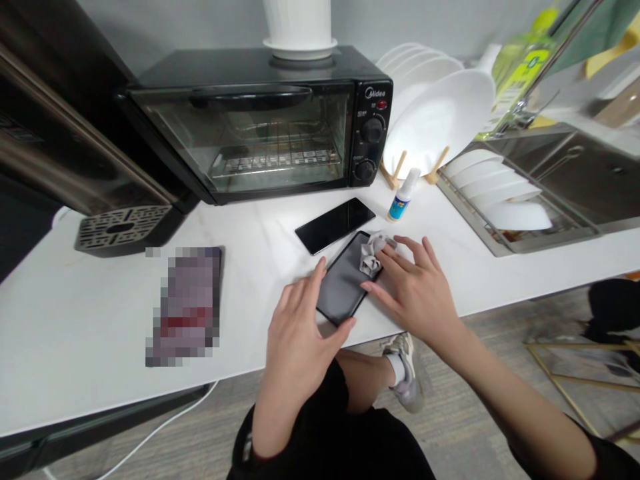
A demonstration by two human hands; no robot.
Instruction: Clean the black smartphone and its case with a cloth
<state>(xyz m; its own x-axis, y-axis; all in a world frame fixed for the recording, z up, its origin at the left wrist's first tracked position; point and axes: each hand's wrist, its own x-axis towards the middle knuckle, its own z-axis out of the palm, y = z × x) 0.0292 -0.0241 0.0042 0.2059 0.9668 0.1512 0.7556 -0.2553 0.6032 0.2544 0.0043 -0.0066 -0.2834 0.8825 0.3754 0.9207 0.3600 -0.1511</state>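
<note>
A dark smartphone (345, 279) lies screen up near the front edge of the white counter. My left hand (300, 327) grips its left side, thumb at the near corner and fingers along the edge. With its fingertips, my right hand (417, 283) presses a crumpled grey cloth (371, 257) onto the phone's upper right part. The cloth hides that part of the screen. Just behind lies a second black smartphone (336, 225), untouched. A small spray bottle (403, 197) with a white cap and blue label stands upright to its right.
A black toaster oven (240, 143) stands at the back, carrying a white pot (300, 27). White plates (440, 113) lean in a wooden rack beside it. Bowls (493, 183) sit by the sink (595, 173). A pixelated flat object (185, 307) lies left, near a machine's drip tray (123, 230).
</note>
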